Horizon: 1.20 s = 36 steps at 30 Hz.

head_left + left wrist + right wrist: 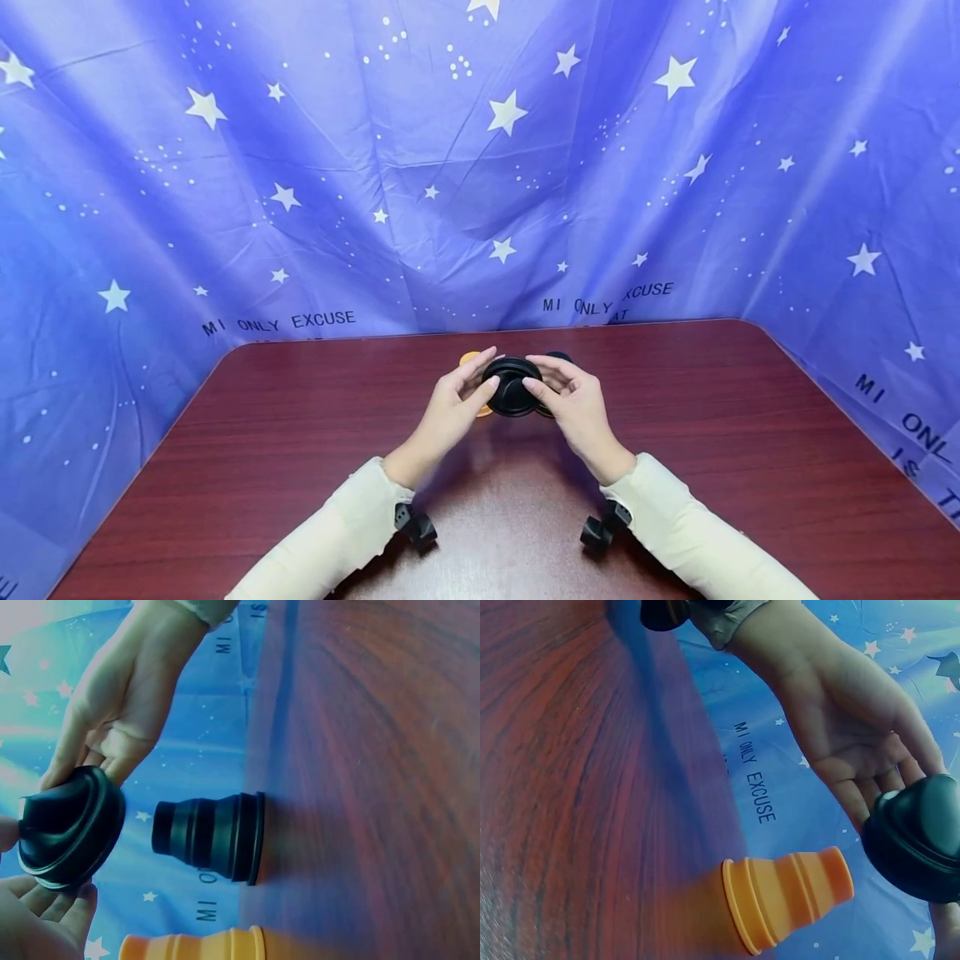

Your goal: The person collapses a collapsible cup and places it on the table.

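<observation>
Both hands hold a black collapsible silicone cup point(512, 398) above the table, squashed down into a ring with a dented middle. My left hand point(452, 403) pinches its left side, thumb on the near face and fingers behind. On the opposite side my right hand point(579, 406) grips it the same way. Behind the hands, an orange collapsible cup point(787, 896) stands extended on its wide rim, narrow end up. A second black collapsible cup point(210, 836) stands likewise to its right. In the head view the hands and held cup hide most of both.
A dark red wood-grain table point(300, 442) stretches to both sides. Star-printed blue cloth point(420, 167) hangs behind and beside it. Black devices point(416, 527) are strapped at both wrists, under cream sleeves point(330, 533).
</observation>
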### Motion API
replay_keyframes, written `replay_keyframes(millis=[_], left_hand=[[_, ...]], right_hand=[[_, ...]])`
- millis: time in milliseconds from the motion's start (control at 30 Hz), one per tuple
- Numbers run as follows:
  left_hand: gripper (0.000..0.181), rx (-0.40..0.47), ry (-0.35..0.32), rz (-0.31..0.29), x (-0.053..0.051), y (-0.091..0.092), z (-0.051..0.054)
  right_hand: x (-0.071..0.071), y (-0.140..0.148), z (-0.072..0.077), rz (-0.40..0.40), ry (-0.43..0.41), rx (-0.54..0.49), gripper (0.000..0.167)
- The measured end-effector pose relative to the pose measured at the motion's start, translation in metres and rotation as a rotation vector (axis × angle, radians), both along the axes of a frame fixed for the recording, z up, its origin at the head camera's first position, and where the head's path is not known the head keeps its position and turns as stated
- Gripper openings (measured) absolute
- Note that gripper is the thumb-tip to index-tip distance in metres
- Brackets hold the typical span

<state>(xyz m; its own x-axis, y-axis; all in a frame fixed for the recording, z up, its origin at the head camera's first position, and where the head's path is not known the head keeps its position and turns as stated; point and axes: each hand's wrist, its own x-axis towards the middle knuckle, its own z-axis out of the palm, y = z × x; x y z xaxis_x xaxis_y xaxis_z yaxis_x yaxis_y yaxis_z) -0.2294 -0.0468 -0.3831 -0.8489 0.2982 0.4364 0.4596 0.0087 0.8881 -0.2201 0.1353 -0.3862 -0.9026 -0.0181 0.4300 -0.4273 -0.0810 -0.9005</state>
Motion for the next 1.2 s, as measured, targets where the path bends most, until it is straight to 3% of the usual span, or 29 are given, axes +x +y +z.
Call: replay_keyframes(millis=[167,567,900,1133,1200], left_hand=[[0.044,0.033,-0.065,0.0,0.004,0.006,0.002],[0.038,0.164,0.0,0.03,0.004,0.011,0.003],[0.03,0.122,0.047,0.122,0.002,0.01,0.006],[0.03,0.086,0.027,0.065,0.015,0.007,0.022],[0.03,0.075,0.016,0.057,0.013,0.005,0.019]], right_hand=[[0.0,-0.001,0.002,-0.022,0.022,-0.082,0.033],[0.0,-0.002,0.001,-0.029,0.013,-0.087,0.031],[0.0,-0.002,0.001,-0.008,0.048,-0.064,0.034],[0.001,-0.001,0.003,-0.008,0.068,-0.042,0.031],[0.001,0.0,0.003,0.005,0.051,-0.034,0.031]])
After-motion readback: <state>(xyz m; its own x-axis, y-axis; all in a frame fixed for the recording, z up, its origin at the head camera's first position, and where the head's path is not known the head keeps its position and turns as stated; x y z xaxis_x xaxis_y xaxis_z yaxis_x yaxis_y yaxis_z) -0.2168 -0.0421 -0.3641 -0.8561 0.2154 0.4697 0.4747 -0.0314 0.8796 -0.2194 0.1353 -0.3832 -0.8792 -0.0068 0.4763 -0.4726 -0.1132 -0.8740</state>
